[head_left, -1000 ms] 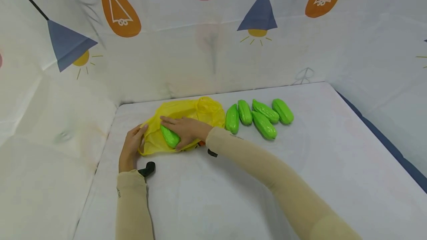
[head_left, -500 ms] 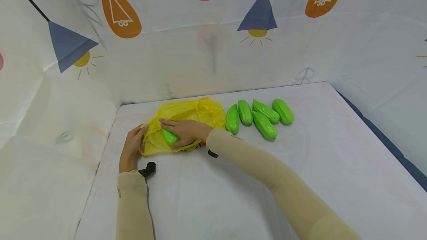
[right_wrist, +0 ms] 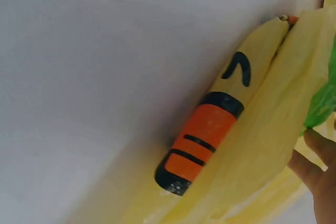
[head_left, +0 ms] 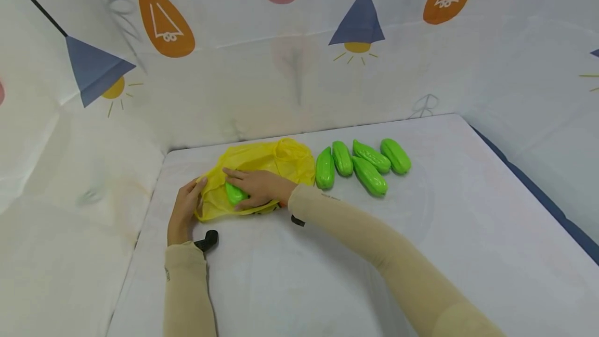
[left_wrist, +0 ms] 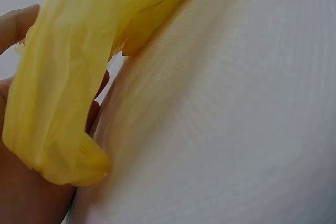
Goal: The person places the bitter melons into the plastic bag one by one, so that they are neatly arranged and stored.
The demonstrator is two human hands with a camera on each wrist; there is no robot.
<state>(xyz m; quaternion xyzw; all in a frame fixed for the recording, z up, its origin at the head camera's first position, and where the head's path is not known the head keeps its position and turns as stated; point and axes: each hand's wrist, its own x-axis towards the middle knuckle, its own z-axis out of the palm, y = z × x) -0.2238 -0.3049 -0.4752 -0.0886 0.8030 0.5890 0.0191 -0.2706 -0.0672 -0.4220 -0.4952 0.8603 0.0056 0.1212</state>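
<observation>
A yellow plastic bag [head_left: 252, 155] lies on its side at the back left of the table. My left hand [head_left: 185, 204] holds its left edge between thumb and fingers; in the left wrist view the folded film [left_wrist: 68, 87] hangs between them. At the bag's mouth my right hand [head_left: 262, 186] grips a glossy green bitter gourd [head_left: 234, 194], fingers over the top and thumb on the near side. The right wrist view shows only part of that gourd [right_wrist: 323, 100]. Several more bitter gourds [head_left: 369, 176] lie to the right of the bag.
An orange, black and yellowish striped rounded object [right_wrist: 207, 129] lies along the bag's near edge, partly under the film. A white-covered table [head_left: 327, 285] meets printed fabric walls [head_left: 224, 82] at the back and sides.
My right hand has shifted very slightly and covers more of the gourd. The left hand keeps its hold on the bag's edge. The head view has tilted a little.
</observation>
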